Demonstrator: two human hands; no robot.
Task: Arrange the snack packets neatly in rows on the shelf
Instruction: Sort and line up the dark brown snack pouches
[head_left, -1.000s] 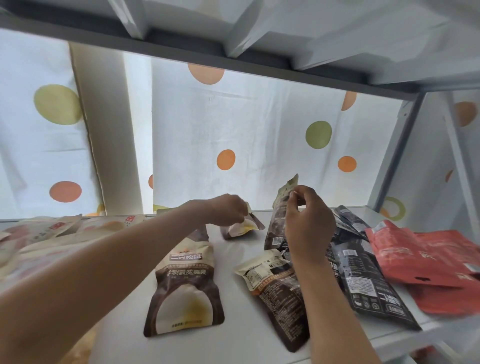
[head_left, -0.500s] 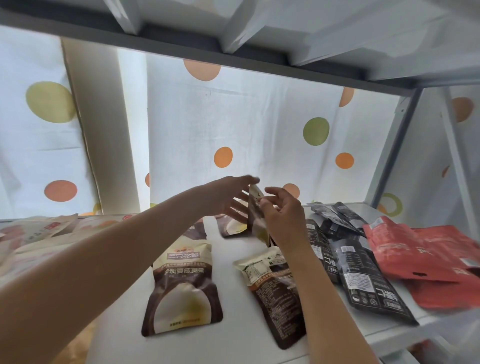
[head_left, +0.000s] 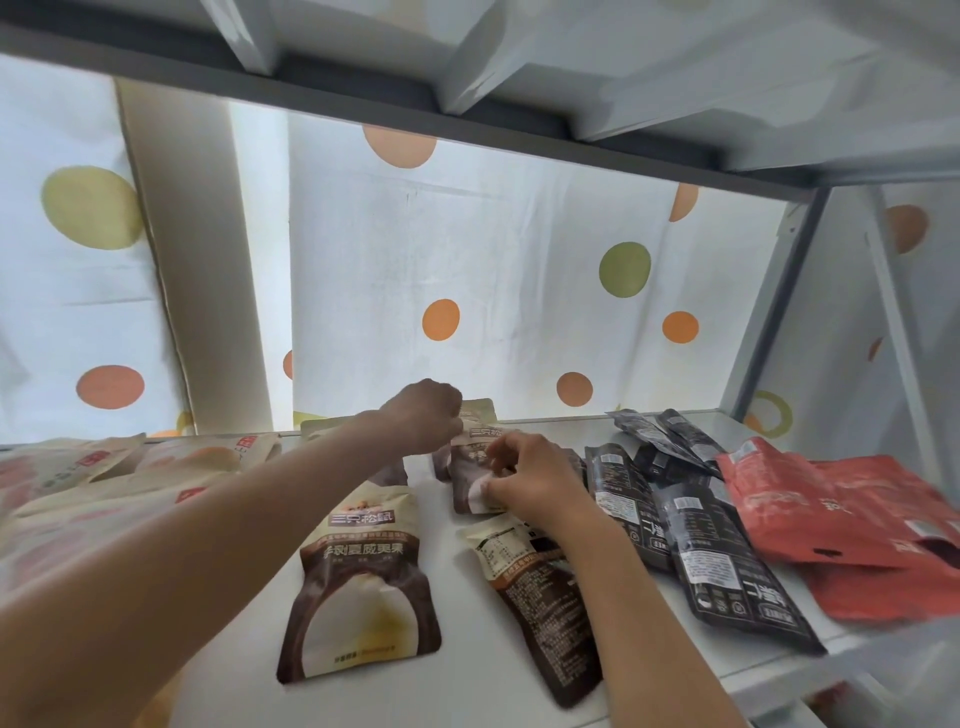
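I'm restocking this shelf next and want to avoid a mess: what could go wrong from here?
Both hands, left and right, work one brown packet at the back, forearms passing above the front packets; drawing back could drag those askew. The black packets and red packets lie overlapped near the shelf's front edge, so a nudge might slide one off.

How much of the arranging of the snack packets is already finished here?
Early stage. Looks done: one brown packet lies flat, face up, near the front of the shelf. In hand: both the left hand and right hand hold a brown packet at the back. Left: a face-down brown packet, overlapping black packets and piled red packets.
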